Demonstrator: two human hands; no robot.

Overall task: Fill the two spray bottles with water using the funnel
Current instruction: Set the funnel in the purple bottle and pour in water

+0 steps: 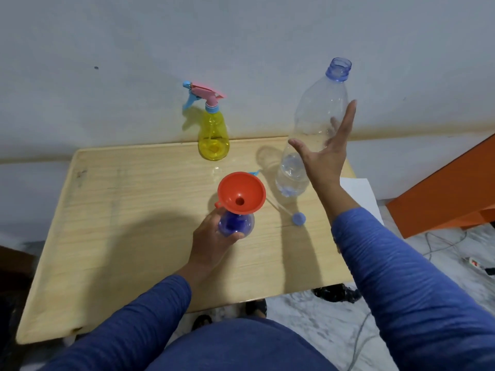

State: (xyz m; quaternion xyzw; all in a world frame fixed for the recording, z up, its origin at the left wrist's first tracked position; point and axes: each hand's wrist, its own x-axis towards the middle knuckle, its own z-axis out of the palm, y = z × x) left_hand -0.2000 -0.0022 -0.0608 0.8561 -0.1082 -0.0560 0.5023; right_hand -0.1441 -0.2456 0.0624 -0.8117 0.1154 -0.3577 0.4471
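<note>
My left hand (214, 236) grips the blue spray bottle (235, 223) at frame centre, steadying it under the orange funnel (241, 192) seated in its neck. My right hand (325, 156), fingers spread, sits beside the uncapped water bottle (313, 124), gripping nothing. The yellow spray bottle (213, 135), sprayer on, waits at the tabletop (134, 210) rear edge.

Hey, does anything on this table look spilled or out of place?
Possibly a small wet patch on the table between the yellow spray bottle and the funnel. A blue cap lies loose beside the water bottle.

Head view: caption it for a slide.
Left hand holds funnel-topped blue bottle; open right hand beside clear water bottle.
</note>
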